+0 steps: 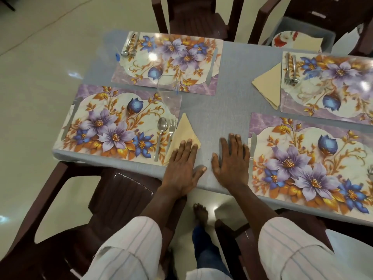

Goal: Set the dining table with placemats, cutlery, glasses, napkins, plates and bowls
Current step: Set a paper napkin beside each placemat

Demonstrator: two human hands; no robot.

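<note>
Several floral placemats lie on the grey table [232, 81]. My left hand [184, 168] lies flat with straight fingers, its fingertips on a folded beige napkin [184, 131] beside the near left placemat [113, 122]. A spoon [161, 130] and fork [172, 128] lie on that mat, and a clear glass [168, 91] stands at its far corner. My right hand [232, 160] lies flat on the tablecloth, next to a knife [252, 150] on the near right placemat [314, 162]. A second napkin [269, 83] lies by the far right placemat [331, 85].
Dark brown plastic chairs [113, 199] stand around the table. On a far chair, a grey tub [331, 39] holds a flowered plate [284, 40] and more napkins. The far left placemat [169, 59] has cutlery at both its ends. My foot [200, 213] shows on the glossy floor.
</note>
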